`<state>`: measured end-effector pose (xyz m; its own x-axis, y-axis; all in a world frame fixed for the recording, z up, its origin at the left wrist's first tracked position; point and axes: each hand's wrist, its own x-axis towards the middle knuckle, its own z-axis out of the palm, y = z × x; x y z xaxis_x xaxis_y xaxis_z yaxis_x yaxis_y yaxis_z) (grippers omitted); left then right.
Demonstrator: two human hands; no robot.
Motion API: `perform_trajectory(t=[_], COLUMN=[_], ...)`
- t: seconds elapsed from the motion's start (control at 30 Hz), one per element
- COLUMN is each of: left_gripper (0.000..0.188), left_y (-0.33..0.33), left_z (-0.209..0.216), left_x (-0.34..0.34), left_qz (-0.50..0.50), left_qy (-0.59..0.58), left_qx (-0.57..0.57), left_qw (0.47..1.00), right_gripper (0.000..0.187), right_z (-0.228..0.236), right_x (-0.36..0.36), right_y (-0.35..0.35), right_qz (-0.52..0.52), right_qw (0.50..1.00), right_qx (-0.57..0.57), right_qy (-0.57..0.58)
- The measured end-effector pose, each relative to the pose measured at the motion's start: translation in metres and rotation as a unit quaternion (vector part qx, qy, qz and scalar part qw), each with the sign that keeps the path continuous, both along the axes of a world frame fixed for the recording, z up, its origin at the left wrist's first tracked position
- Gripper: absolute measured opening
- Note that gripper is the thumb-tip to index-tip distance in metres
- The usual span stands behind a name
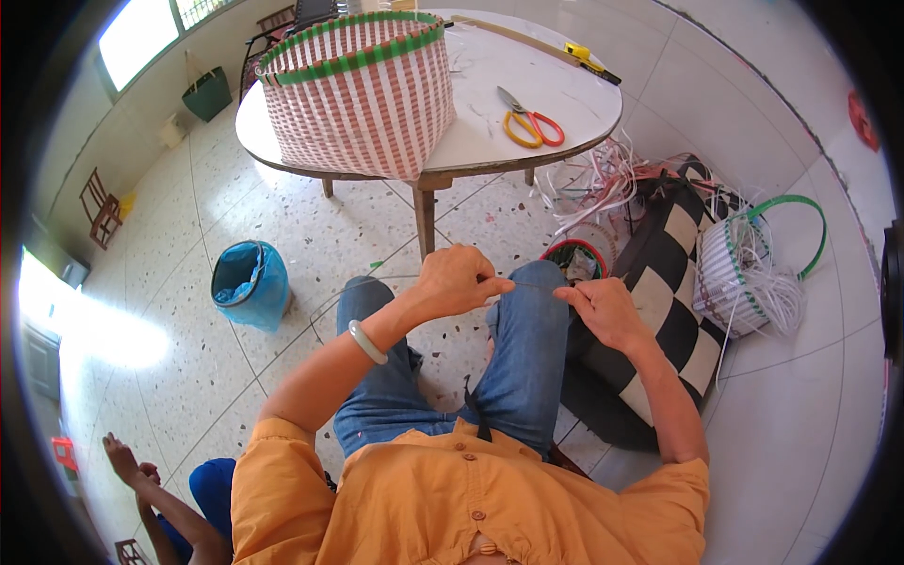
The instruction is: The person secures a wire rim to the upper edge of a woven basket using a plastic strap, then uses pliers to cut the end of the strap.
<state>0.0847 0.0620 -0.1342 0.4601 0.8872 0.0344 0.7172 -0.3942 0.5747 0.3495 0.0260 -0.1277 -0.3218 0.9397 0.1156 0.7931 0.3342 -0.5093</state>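
A thin grey wire (537,285) runs between my two hands above my knees. My left hand (457,281), with a pale bangle on its wrist, pinches the wire between closed fingers. The wire's slack end bends in a loose loop left of that hand, beside my left knee. My right hand (607,309) is closed on the wire over my right knee, thumb pointing toward the left hand. Past my hands, a woven pink-and-white basket (363,108) with a green rim stands on the white table (480,141).
Scissors (530,122) and a yellow tape measure (579,53) lie on the table. A blue-lined bin (250,287) stands at left. Loose strips (603,184) and a small basket (730,282) of strips lie around a checkered cushion (664,301) at right. Another person's hands (132,463) show at lower left.
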Motion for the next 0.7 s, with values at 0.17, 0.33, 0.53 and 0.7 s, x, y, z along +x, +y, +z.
perform_trajectory(t=[0.17,0.33,0.53,0.7], left_gripper=[0.053,0.055,0.054,0.055], left_y=[0.007,0.004,0.000,0.007], left_z=[-0.009,-0.011,-0.016,-0.023], left_x=[-0.016,-0.016,-0.006,-0.017], left_qz=[-0.003,0.029,0.040,0.031], left_qy=[-0.074,-0.070,-0.067,-0.064], left_qx=[0.018,-0.013,0.043,0.046], left_qw=[0.997,0.997,0.996,0.996], right_gripper=[0.044,0.042,0.041,0.036], right_z=[-0.003,-0.005,-0.010,-0.012], right_x=[0.023,0.026,0.025,0.047], right_y=[-0.001,-0.003,-0.003,0.002], right_qz=[0.049,0.040,-0.022,0.007], right_qw=[0.995,0.994,0.996,0.998], right_qx=[0.075,0.093,0.088,-0.027], right_qy=[0.033,0.046,0.018,0.048])
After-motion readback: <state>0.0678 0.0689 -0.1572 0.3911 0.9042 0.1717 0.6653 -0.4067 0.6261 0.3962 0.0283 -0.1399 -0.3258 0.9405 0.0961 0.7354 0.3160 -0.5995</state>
